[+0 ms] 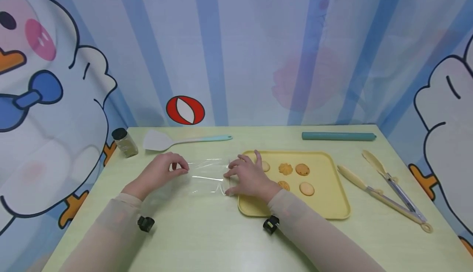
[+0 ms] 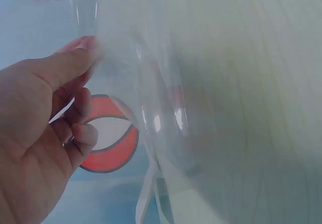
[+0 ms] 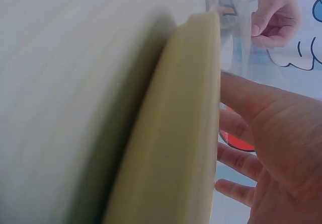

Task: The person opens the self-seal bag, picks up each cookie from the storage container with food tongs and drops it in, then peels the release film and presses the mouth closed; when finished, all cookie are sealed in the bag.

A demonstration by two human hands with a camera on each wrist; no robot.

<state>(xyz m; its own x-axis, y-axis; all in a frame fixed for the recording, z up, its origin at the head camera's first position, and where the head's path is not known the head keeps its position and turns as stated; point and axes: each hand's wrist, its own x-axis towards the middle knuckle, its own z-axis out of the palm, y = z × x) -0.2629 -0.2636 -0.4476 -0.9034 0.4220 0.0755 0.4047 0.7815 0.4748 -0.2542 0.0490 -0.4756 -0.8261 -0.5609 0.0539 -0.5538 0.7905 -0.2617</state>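
Clear plastic bag (image 1: 207, 177) is stretched between a person's two hands over the pale green counter (image 1: 207, 239), just left of the tray, and my eye takes the rest from the left. Near the back corner stands a spice jar (image 1: 127, 145) with a black lid. Right of it lies a spatula (image 1: 157, 141) with a white head, its pale blue handle pointing right along the back.

Nearer me comes the left hand (image 1: 159, 172), thumb and fingers pinched together on the bag's left end. Then the bag itself, see-through and glinting, with nothing visible inside. At its right end is the right hand (image 1: 253, 177), fingers apart and lightly bent, reaching across the left side of a yellow tray (image 1: 327, 208); how firmly they press the film I can't tell.

As I judge it, the work is early: the bag is picked up and drawn out, while its right end looks unfinished, and I can't make out whether the mouth is parted. The five cookies (image 1: 306, 189) I can see all lie on the tray, one partly hidden by the hand.

Beyond the tray, a teal rolling pin (image 1: 338, 136) lies at the back, and cream-tipped tongs (image 1: 395, 206) lie spread at the far right, both untouched.
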